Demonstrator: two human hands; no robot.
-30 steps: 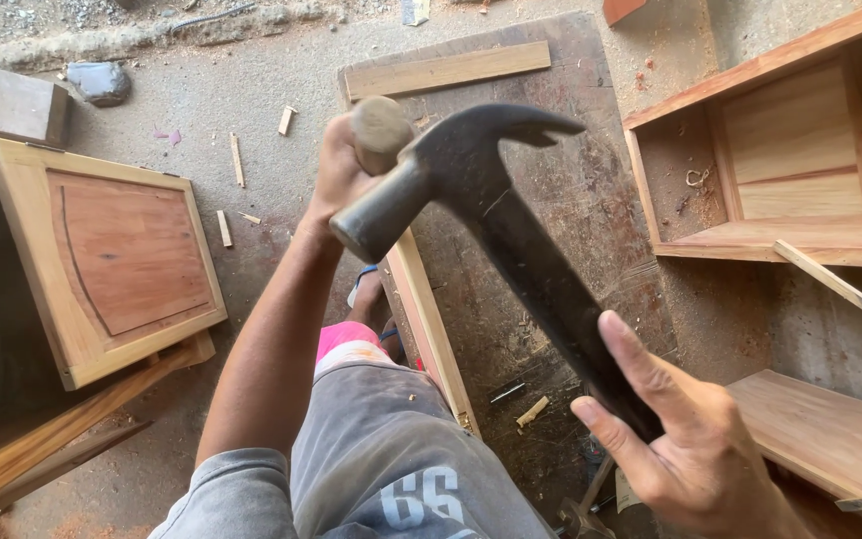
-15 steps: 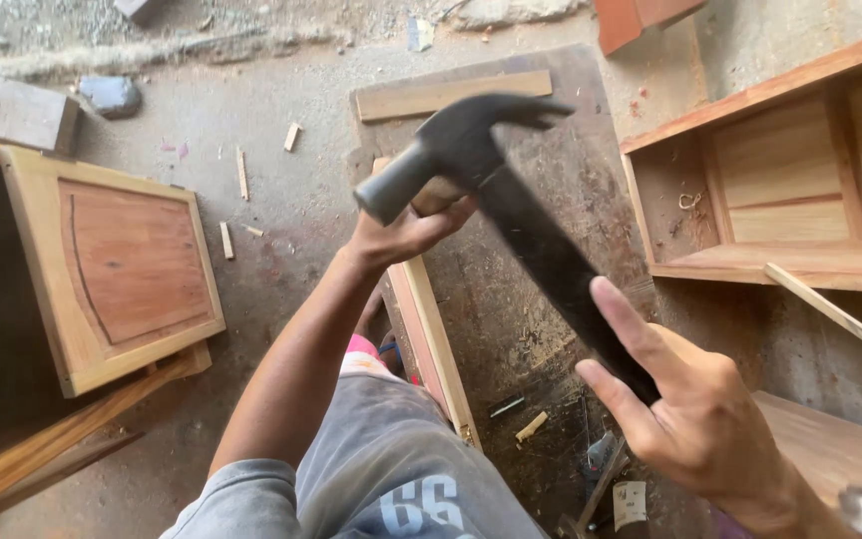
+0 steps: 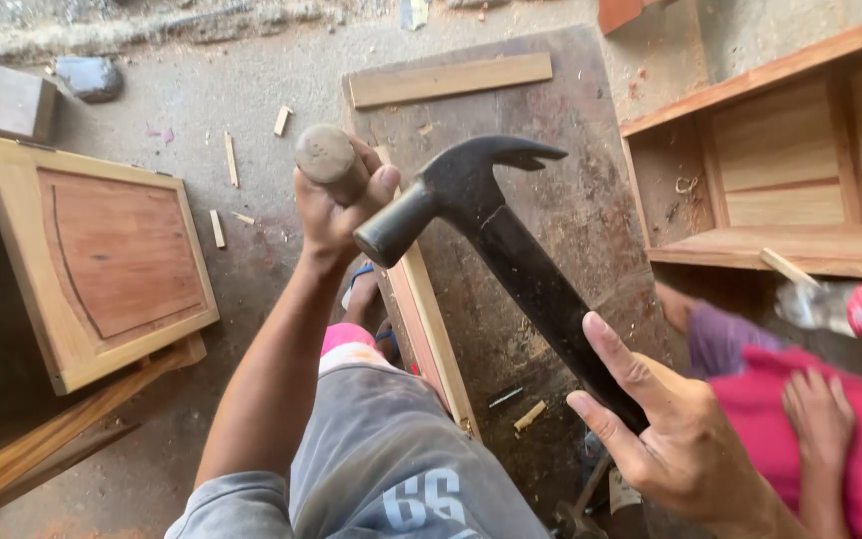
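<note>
Hammer poised beside a wooden peg

The left hand [image 3: 336, 215] clenches a round wooden peg [image 3: 326, 158] upright; the right hand [image 3: 675, 429] grasps the black claw hammer [image 3: 496, 235] low on its handle, head just right of the peg, above a wooden strip [image 3: 431, 329].

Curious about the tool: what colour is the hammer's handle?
Black, like its dark head; the hammer shows clearly in the head view.
</note>
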